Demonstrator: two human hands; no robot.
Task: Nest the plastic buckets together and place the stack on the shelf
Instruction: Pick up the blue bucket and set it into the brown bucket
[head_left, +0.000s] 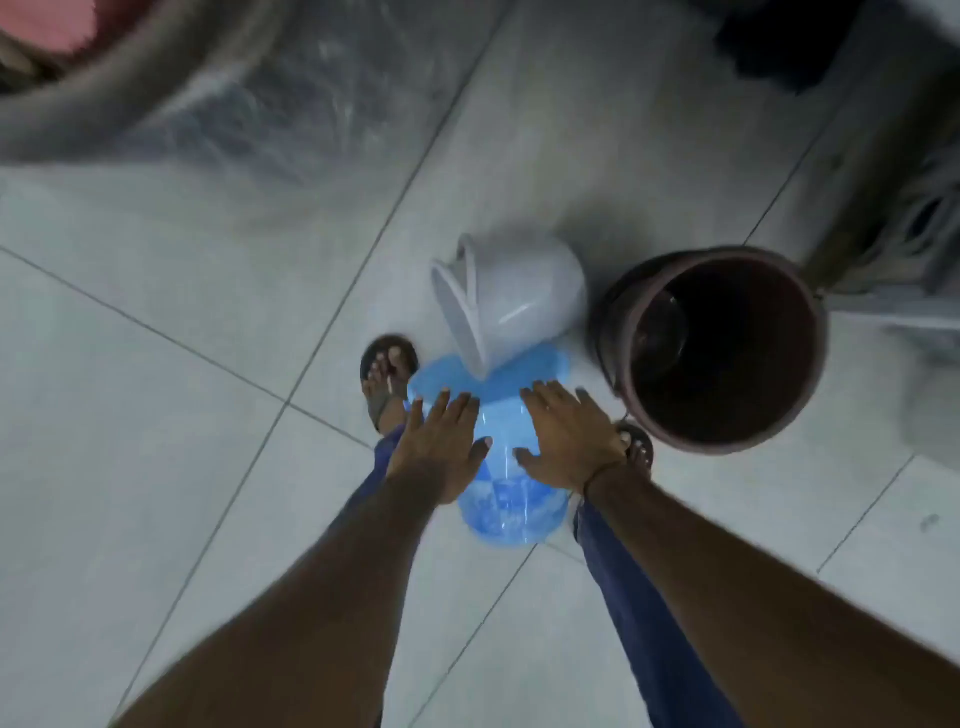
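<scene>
A translucent blue bucket (506, 499) lies on its side on the tiled floor between my feet, its mouth pointing away from me. My left hand (441, 447) presses flat on its left side and my right hand (563, 441) on its right side, fingers spread. Just beyond it a white bucket (524, 296) lies tipped over, its rim (457, 317) facing left and touching the blue bucket's mouth. To the right stands a dark brown bucket (727, 348), upright and open-topped.
My sandalled feet (387, 374) flank the blue bucket. A plastic-wrapped bundle (234, 119) lies at the upper left. A shelf frame or furniture leg (883, 182) rises at the right, behind the brown bucket. Pale floor tiles (156, 415) spread to the left.
</scene>
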